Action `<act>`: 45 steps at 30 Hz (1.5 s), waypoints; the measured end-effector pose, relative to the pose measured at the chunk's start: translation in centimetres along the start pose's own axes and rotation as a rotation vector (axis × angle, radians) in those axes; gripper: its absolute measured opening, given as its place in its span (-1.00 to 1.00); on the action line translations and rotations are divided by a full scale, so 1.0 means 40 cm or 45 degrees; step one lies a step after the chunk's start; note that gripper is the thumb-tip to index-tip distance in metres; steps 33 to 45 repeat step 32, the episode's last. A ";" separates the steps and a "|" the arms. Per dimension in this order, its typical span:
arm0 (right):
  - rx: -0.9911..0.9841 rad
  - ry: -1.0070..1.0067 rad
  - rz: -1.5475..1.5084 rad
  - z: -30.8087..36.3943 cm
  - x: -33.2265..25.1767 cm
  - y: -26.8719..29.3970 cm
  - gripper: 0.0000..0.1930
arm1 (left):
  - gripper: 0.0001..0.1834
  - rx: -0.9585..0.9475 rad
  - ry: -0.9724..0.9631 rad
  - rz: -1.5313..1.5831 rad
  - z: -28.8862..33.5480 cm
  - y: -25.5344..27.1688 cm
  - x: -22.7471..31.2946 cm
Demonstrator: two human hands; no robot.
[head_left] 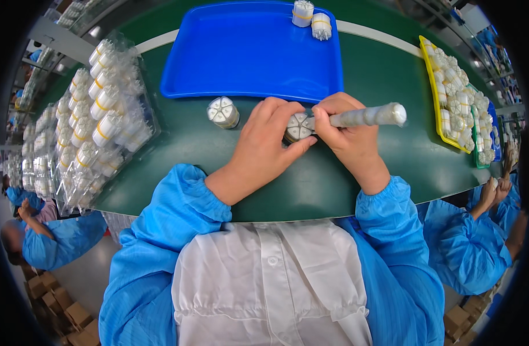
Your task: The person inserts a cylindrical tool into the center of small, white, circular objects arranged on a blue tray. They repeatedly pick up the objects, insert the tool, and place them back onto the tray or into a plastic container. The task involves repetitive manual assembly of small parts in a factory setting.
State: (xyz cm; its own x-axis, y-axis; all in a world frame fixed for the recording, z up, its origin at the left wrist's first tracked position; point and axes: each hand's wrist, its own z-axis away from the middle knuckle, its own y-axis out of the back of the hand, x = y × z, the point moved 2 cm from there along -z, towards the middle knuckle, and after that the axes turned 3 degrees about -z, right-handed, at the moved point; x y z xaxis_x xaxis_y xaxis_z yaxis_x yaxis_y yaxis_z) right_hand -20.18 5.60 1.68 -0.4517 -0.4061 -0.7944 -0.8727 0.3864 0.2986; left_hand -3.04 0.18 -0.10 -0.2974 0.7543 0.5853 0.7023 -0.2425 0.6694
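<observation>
My left hand [265,145] is closed around a short white cylinder [299,127], its round top divided into wedge-shaped segments, and steadies it upright on the green table. In my right hand [352,136] is a hand tool [369,115] with a long, pale wrapped handle that sticks out to the right. The tool's thin grey end meets the right edge of the cylinder's top; its tip is partly hidden by my fingers. A second segmented cylinder [223,112] stands on the table left of my left hand, apart from it.
Beyond my hands lies a blue tray [241,52], with two banded white cylinders [312,19] at its far right corner. Clear plastic trays [103,109] of similar cylinders are stacked at left. A yellow tray [430,75] of them sits at right. Co-workers in blue sleeves [466,242] sit on both sides.
</observation>
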 end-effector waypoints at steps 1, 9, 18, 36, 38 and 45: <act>0.024 0.002 -0.014 -0.001 -0.002 0.003 -0.92 | -0.35 0.014 0.022 0.033 0.001 0.002 0.004; -0.010 -0.077 -0.098 -0.008 -0.007 0.013 -0.93 | -0.37 0.005 0.119 0.278 0.005 0.005 0.020; -0.020 -0.108 -0.097 -0.006 -0.004 0.005 -0.93 | -0.37 0.037 -0.022 -0.012 -0.002 0.009 0.011; -0.115 -0.041 -0.044 -0.005 0.001 0.007 -0.93 | -0.30 -0.100 -0.028 0.049 0.000 0.022 0.019; -0.115 -0.041 -0.044 -0.005 0.001 0.007 -0.93 | -0.30 -0.100 -0.028 0.049 0.000 0.022 0.019; -0.115 -0.041 -0.044 -0.005 0.001 0.007 -0.93 | -0.30 -0.100 -0.028 0.049 0.000 0.022 0.019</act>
